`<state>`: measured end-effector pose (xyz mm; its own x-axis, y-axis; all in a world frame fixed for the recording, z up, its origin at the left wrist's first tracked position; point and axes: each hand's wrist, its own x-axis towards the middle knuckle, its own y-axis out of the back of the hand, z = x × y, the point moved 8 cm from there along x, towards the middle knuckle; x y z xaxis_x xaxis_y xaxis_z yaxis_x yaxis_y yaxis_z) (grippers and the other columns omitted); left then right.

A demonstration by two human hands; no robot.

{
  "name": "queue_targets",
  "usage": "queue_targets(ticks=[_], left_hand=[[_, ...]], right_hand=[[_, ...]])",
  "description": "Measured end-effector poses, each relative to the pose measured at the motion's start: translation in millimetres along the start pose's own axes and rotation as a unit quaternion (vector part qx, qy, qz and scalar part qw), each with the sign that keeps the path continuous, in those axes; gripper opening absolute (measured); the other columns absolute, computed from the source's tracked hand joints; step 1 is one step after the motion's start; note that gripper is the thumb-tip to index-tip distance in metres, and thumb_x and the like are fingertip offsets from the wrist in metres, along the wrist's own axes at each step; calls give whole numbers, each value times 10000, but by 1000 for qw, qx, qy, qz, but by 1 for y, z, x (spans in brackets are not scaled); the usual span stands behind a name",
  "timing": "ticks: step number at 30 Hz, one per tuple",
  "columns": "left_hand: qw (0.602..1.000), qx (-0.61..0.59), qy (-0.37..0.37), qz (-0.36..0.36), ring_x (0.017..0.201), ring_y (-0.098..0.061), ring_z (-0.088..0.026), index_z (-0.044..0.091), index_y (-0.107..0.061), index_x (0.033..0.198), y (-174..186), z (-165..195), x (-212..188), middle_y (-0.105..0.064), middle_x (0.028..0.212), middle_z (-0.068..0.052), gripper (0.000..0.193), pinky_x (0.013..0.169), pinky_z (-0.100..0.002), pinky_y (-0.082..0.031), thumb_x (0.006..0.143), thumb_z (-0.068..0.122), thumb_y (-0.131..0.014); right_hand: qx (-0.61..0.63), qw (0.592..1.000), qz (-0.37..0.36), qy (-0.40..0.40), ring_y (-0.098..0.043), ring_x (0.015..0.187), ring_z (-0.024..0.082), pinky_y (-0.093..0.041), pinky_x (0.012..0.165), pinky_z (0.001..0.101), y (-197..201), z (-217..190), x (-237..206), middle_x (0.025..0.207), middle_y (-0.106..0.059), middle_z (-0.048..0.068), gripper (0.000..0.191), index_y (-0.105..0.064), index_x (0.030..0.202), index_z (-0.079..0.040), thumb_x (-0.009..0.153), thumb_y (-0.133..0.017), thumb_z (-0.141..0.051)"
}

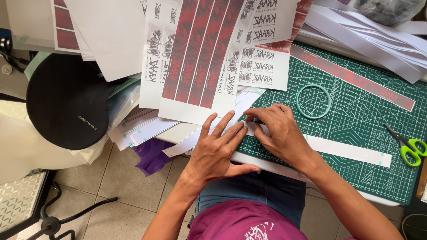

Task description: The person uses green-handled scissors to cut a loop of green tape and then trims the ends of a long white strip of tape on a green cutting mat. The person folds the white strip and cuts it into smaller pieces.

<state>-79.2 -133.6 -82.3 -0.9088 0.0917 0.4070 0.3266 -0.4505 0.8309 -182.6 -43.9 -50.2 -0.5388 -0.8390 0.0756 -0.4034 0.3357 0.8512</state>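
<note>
Matt white paper strip (347,150); smooth green gridded cutting mat (356,115).

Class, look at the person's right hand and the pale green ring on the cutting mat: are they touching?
Apart. In the head view, a strip of green mat shows between the right hand, which presses on a white paper strip, and the ring.

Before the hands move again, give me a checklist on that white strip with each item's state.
1. Left hand flat on the white strip: ok.
2. Right hand fingers pressing the strip: ok.
3. Strip lying flat on the green cutting mat: ok.
4. Scissors lying apart from both hands: ok.
5. Teal ring off the strip: ok.
6. Strip's left end, hidden under the hands: cannot tell.
</note>
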Motion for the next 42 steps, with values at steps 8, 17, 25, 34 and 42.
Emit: queue_targets(ticks=[8, 17, 25, 34, 42], left_hand=[[999, -45, -2, -17, 1462, -448, -335, -14, -698, 1201, 6, -5, 5, -675, 1326, -134, 981, 1256, -557, -219, 845, 872, -474], [997, -68, -15, -34, 1499, -415, -362, -31, -662, 1211, 2, -14, 4, -636, 1399, -130, 968, 1267, -567, -230, 900, 846, -393], [996, -66, -15, -50, 1487, -430, -363, -13, -678, 1121, -1, -8, 2, -648, 1384, -127, 1013, 1254, -569, -237, 825, 913, -395], [996, -73, -23, -35, 1480, -445, -339, -17, -675, 1253, 1, -13, 2, -662, 1360, -106, 1082, 1254, -557, -258, 794, 929, -420], [993, -113, -25, -13, 1492, -452, -329, 33, -679, 1318, 8, -13, 5, -660, 1387, -104, 1056, 1264, -535, -270, 808, 922, -425]], right_hand=[[-85, 994, 5, 67, -668, 1034, 243, -411, 1066, 510, 1, -10, -9, 1021, -713, 77, 471, -636, 1285, -62, 823, -724, -43], [-278, 942, 16, 188, -615, 1255, 195, -294, 1184, 497, -19, -25, -33, 1259, -720, 81, 403, -623, 1341, -54, 949, -606, -143], [-63, 996, -21, 51, -562, 1324, 278, -286, 1185, 568, -3, 5, -26, 1166, -707, 53, 489, -651, 1295, -99, 816, -638, -1], [-112, 990, -1, 85, -595, 1235, 229, -317, 1165, 564, -1, -6, -42, 1213, -697, 42, 448, -681, 1211, -126, 771, -761, -108], [-143, 985, -3, 94, -610, 1201, 208, -306, 1175, 556, -10, -10, -41, 1184, -687, 22, 461, -683, 1244, -109, 791, -768, -115]])
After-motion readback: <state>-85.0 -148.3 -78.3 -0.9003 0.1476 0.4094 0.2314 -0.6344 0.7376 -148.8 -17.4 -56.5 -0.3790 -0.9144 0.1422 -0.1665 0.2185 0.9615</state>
